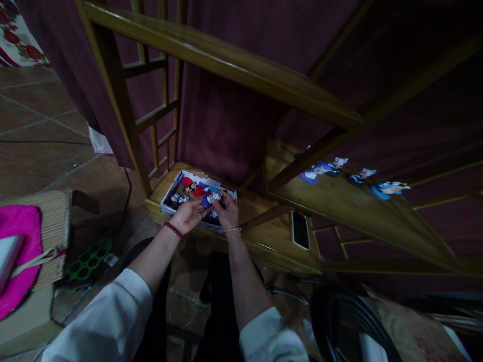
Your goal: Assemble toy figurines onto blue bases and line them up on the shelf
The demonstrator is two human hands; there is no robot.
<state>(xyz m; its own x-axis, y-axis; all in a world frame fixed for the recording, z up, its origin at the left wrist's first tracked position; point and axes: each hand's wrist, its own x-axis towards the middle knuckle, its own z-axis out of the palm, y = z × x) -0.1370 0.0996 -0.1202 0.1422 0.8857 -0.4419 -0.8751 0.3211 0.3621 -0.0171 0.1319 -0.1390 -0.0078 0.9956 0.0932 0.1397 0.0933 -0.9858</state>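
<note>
Over a shallow white cardboard box (167,203) on the lower wooden shelf, both my hands meet around a small blue-and-white figurine (214,197). My right hand (228,208) grips it from the right with its fingers closed. From the other side, my left hand (189,213) reaches in, its fingertips at the figurine's base. Inside the box lie several more small figurines, among them a red one (196,190) and a white-and-blue one (178,198). My fingers hide part of the held piece.
A phone (300,230) lies on the lower shelf to the right. Several figurines stand on the higher shelf (350,216), including a blue-based one (388,189). A wooden rail (226,60) crosses above my hands. A bamboo-topped seat (56,221) stands at left, a black coil (339,322) at lower right.
</note>
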